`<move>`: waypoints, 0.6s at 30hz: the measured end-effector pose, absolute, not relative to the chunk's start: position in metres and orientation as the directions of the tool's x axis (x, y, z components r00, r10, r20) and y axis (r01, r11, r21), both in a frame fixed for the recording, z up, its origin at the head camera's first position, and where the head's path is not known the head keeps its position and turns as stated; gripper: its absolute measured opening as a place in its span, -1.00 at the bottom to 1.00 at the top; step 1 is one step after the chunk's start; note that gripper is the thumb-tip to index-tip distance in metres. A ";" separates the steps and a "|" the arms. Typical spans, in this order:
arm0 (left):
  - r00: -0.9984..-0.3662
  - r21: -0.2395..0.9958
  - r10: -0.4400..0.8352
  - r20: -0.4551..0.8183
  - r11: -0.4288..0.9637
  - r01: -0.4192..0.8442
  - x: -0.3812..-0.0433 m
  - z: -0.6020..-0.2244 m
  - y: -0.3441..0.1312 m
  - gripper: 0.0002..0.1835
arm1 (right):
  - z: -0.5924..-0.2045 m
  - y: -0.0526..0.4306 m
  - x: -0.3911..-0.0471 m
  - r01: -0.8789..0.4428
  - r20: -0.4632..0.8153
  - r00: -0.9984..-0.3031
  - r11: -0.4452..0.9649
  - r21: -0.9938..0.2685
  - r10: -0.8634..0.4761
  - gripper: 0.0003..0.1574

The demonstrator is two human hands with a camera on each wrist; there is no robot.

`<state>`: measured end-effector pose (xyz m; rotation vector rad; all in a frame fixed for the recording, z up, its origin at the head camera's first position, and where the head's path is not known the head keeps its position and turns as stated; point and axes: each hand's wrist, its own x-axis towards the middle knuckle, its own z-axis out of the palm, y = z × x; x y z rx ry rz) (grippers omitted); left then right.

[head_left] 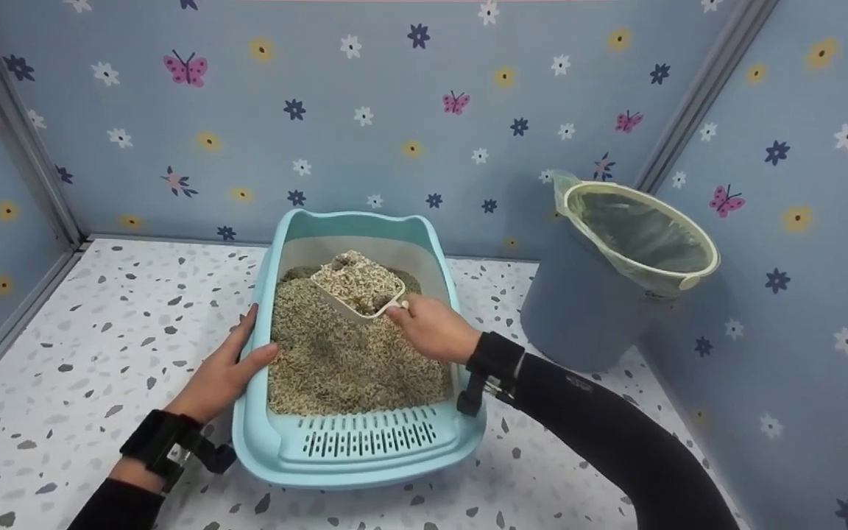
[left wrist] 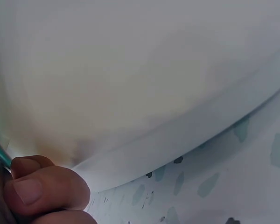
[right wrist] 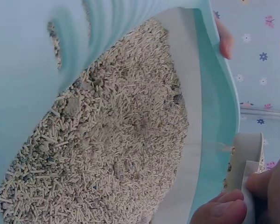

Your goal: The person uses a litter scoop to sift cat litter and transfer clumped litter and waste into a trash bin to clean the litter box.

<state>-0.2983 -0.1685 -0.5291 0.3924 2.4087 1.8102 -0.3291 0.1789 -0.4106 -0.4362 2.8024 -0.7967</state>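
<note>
My right hand (head_left: 435,327) grips the handle of a white litter scoop (head_left: 354,313), heaped with pale litter pellets. The loaded scoop is over the litter box (head_left: 361,475), light blue with a slotted front ledge. In the right wrist view, fingers and thumb close round the scoop's handle (right wrist: 249,179). Grey-brown pellet litter (head_left: 350,375) covers the box's floor. My left hand (head_left: 221,372) holds the box's left rim, thumb over the edge and fingers outside. The left wrist view shows its curled fingers (left wrist: 51,189) beside the box's pale outer wall (left wrist: 130,84).
A blue-grey bin (head_left: 578,302) with a translucent green liner bag (head_left: 645,228) stands to the right of the box. Flower-patterned panels (head_left: 365,88) enclose the speckled white surface (head_left: 122,331) at the back and both sides.
</note>
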 end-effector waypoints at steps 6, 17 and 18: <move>-0.963 0.958 0.260 0.076 0.247 0.143 -0.297 -0.532 -0.171 -0.03 | -0.407 0.182 -0.328 -0.298 -0.082 -0.918 0.809 -0.507 -0.389 -0.55; -0.964 0.957 0.254 0.075 0.254 0.141 -0.296 -0.529 -0.172 -0.03 | -0.400 0.177 -0.323 -0.287 -0.095 -0.918 0.812 -0.508 -0.384 -0.56; -0.964 0.956 0.256 0.078 0.255 0.145 -0.297 -0.529 -0.171 -0.03 | -0.400 0.178 -0.322 -0.283 -0.097 -0.920 0.814 -0.508 -0.380 -0.56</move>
